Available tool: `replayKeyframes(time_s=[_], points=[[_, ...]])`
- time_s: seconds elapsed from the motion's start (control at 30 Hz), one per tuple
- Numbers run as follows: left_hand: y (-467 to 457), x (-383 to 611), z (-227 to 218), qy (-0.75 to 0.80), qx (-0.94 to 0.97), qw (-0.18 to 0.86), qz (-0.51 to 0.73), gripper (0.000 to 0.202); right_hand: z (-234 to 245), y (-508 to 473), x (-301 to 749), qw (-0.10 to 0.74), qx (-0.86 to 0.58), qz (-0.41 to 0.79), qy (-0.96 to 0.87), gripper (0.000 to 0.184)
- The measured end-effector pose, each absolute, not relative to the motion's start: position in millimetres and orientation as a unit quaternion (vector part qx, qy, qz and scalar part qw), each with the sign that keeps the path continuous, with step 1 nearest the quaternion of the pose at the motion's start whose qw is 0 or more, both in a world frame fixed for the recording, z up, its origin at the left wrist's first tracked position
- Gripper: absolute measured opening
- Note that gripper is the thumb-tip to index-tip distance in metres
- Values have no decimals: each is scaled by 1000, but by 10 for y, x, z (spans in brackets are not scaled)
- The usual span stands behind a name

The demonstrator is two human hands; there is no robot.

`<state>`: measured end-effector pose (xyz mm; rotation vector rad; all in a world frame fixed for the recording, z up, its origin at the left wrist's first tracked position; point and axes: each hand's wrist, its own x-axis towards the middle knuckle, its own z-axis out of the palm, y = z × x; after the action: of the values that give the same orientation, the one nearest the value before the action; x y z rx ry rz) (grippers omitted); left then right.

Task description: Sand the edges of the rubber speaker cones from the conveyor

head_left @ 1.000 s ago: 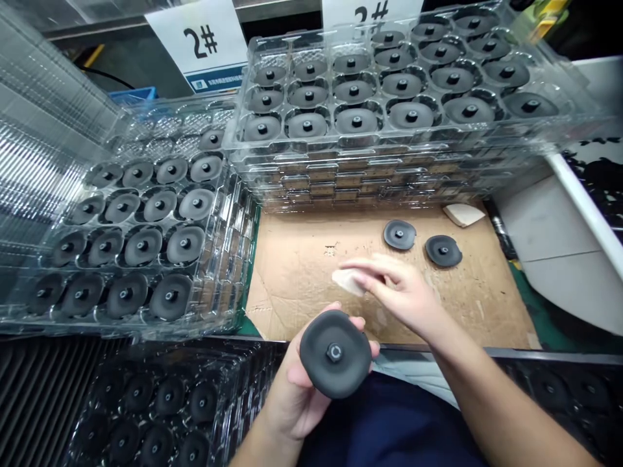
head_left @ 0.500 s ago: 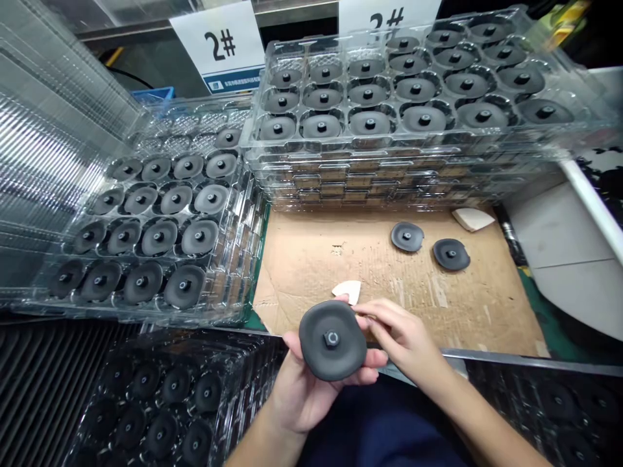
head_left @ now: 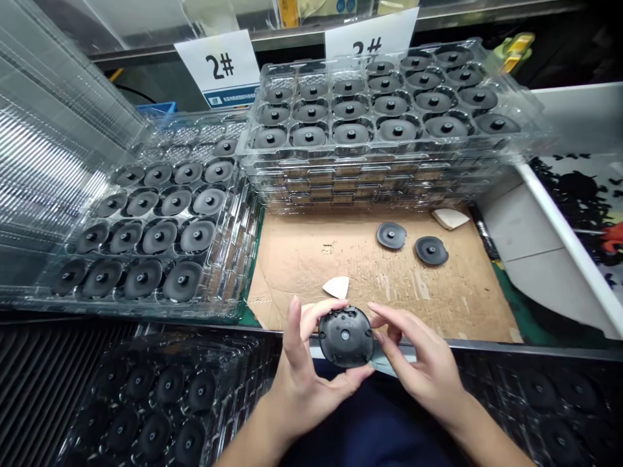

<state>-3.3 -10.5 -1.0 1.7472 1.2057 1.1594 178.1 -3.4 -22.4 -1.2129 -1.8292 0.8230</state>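
My left hand (head_left: 304, 383) grips a round black plastic disc (head_left: 346, 350) between thumb and fingers, its index finger raised. The disc is tilted up, with its underside facing me; a small light hub sits in the middle and little tabs line the rim. Thumb and forefinger of my right hand (head_left: 418, 353) are bent against the disc's right edge; its other fingers are curled in. Just beyond the disc, a white wedge-shaped pad (head_left: 337, 287) lies on the cardboard (head_left: 292, 259). Farther right rest two similar black discs, a nearer one (head_left: 431, 250) and another (head_left: 391, 235).
Stacked clear trays of black discs stand at the back (head_left: 350, 152) and left (head_left: 160, 259). More trays (head_left: 160, 402) sit low in front. A second white wedge (head_left: 450, 218) lies at the back right, near a white-edged bin (head_left: 574, 240) with black parts beyond.
The disc has been flipped from its stemmed face to its underside. My left hand has turned with it, and my right hand has shifted slightly right. The view has moved too.
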Motion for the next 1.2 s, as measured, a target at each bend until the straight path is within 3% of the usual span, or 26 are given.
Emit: replayKeyframes(time_s=[0.1, 0.17, 0.23, 0.3, 0.33, 0.43, 0.53, 0.73, 1.07, 1.2], points=[[-137, -40, 7, 466, 667, 366, 451, 115, -142, -7, 1844, 387, -422, 296, -764, 40], [-150, -52, 8, 478, 646, 403, 438, 109, -91, 36, 1873, 367, -387, 282, -798, 31], [-153, -62, 3, 497, 588, 487, 414, 81, -35, 81, 1876, 364, -360, 276, -813, 26], [-142, -70, -4, 510, 490, 585, 397, 39, 13, 116, 1848, 383, -352, 284, -806, 33], [-131, -77, -5, 515, 438, 621, 398, 30, 25, 134, 1825, 395, -348, 292, -799, 39], [-67, -160, 30, 537, 372, 632, 417, 37, -18, 240, 1740, 415, -337, 317, -783, 56], [44, -361, 163, 583, 419, 574, 393, 34, -158, 509, 1662, 414, -361, 331, -767, 62], [458, -748, 706, 584, 647, 388, 299, 13, -556, 1269, 1463, 341, -370, 362, -784, 53], [1883, -683, 1528, 405, 904, -67, 118, 22, -1112, 1543, 1270, 300, -353, 396, -793, 50], [2877, -410, 1632, 442, 888, -95, 82, 34, -1311, 1607, 1153, 266, -346, 415, -798, 29]])
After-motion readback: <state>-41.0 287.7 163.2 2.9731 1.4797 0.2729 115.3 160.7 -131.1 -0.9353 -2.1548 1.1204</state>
